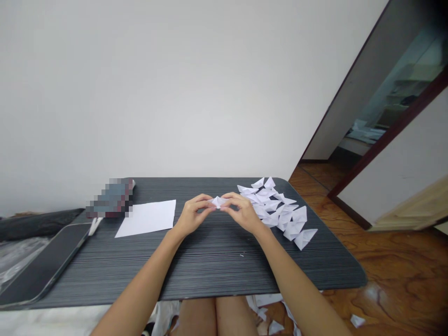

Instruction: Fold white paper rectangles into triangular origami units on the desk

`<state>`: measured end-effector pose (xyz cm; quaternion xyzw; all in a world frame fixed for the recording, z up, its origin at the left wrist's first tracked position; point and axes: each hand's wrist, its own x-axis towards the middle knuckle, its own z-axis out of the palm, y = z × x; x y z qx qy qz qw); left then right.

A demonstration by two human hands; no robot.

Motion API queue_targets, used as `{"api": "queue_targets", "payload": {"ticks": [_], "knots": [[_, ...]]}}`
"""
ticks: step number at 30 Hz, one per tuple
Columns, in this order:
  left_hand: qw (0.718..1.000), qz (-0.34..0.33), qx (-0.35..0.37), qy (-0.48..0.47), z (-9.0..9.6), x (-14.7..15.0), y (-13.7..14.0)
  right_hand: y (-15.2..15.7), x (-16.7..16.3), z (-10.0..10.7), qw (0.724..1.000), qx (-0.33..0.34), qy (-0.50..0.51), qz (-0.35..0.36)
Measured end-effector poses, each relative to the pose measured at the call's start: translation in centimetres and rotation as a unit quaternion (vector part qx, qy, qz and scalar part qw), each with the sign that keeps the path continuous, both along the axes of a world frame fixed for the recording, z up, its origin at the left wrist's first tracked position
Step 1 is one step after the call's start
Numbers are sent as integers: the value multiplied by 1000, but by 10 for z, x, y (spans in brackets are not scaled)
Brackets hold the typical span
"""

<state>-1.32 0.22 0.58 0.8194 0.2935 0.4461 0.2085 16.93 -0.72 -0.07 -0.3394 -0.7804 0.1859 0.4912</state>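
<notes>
Between my two hands, just above the middle of the table, is a small white paper boat [218, 202] with a raised point at its centre. My left hand [194, 212] pinches its left end between thumb and fingers. The right end is pinched the same way by my right hand [242, 211]. My fingertips cover both ends of the boat. To the right of my right hand lies a spread of several folded paper boats [280, 207], some overlapping. Left of my left hand, a flat sheet of white paper [149, 218] rests on the table.
The dark wood-grain table [217, 266] stands against a white wall [217, 93]. A blurred-out stack [112, 198] sits at the back left, with a black flat panel [45, 261] along the left edge. Paper scraps [264, 308] and a folded piece [357, 320] lie on the floor.
</notes>
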Motion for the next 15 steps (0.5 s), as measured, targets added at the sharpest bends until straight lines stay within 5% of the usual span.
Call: {"api": "queue_targets", "payload": {"ticks": [10, 15], "knots": [[957, -20, -221, -189, -6, 12, -2, 5, -8, -6, 978, -138, 159, 2], [955, -32, -250, -160, -4, 10, 0, 5, -11, -7, 956, -207, 208, 26]]}}
